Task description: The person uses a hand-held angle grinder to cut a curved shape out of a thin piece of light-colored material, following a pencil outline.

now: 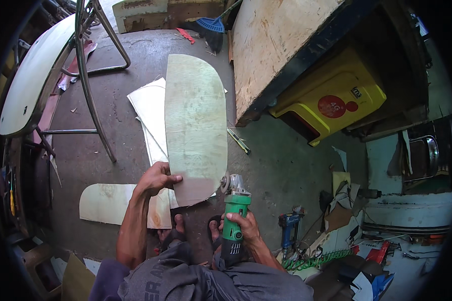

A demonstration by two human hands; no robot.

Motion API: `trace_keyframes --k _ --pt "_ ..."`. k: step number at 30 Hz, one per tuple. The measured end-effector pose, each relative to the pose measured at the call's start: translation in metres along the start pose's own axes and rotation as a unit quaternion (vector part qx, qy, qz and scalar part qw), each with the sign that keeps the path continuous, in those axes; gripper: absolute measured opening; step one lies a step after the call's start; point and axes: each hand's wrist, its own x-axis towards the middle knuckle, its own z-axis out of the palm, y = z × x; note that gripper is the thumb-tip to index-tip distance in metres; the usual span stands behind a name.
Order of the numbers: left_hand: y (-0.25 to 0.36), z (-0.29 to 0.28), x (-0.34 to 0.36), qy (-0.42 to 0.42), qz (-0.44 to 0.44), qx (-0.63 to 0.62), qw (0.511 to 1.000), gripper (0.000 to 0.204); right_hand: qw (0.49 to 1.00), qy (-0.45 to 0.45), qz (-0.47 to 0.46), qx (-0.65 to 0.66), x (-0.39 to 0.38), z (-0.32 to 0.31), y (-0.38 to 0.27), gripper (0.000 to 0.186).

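Note:
My left hand (158, 178) grips the lower left edge of a pale curved plywood board (195, 115), its thumb on the top face. My right hand (241, 226) is wrapped round a green angle grinder (235, 210), whose disc (225, 183) is at the board's lower right curved edge; whether they touch I cannot tell. Behind the board lie white sheets (143, 103). Another curved panel (105, 200) lies on the floor at lower left. A box cutter (238, 140) lies to the right of the board.
A metal-framed chair (37, 65) stands left. A wooden table (273, 40) is upper right, a yellow bin (311, 125) beneath it. A blue nail gun (290, 228), green coiled hose (311, 261) and scraps (346, 215) are lower right. A blue broom (211, 24) lies at the back.

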Motion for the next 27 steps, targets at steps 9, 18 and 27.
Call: trace_keyframes --k 9,18,27 --pt "0.0 -0.001 0.001 -0.007 0.004 0.012 1.0 0.034 0.999 -0.004 0.001 0.045 0.002 0.0 0.001 0.033" --pt "-0.004 -0.003 0.001 -0.006 -0.001 0.01 1.0 0.034 1.0 -0.014 0.002 0.017 0.002 -0.001 0.001 0.045" --pt "-0.005 0.008 -0.007 0.034 -0.016 -0.004 0.999 0.033 1.0 -0.001 0.003 0.003 0.004 -0.003 0.002 0.042"
